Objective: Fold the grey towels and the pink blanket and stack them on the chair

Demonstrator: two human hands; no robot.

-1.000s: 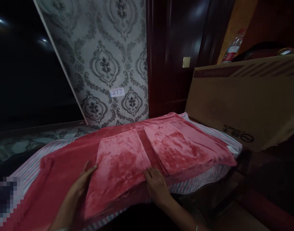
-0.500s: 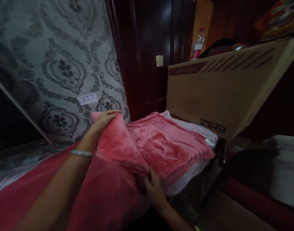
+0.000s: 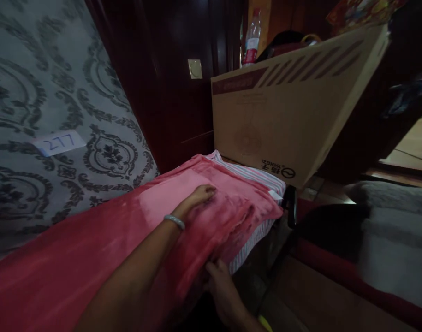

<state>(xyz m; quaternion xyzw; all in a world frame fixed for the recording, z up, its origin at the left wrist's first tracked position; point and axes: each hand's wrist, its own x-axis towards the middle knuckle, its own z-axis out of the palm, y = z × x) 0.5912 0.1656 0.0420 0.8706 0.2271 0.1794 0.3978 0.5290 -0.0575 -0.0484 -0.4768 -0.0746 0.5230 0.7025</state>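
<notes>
A pink plush blanket [image 3: 103,244] lies spread over a striped sheet [image 3: 254,173], with a flap folded over towards the far end. My left hand [image 3: 201,195], wearing a pale bangle [image 3: 175,221], rests on the folded part with its fingers curled in on the fabric. Lower down, at the near side, my right hand [image 3: 222,283] pinches the blanket's edge between thumb and fingers. Part of that hand's grip is in shadow. A small white tag shows at the far corner.
Behind the far end stands a large cardboard box [image 3: 283,110], with a red-capped bottle [image 3: 252,44] beyond it. Patterned wallpaper [image 3: 114,154] bears a "277" label [image 3: 59,143]. A grey plush cover [image 3: 394,240] lies at the right.
The raised blanket flap has gone down flat towards the far end. My left hand moved right with it, while my right hand stays at the near edge. The view has turned right.
</notes>
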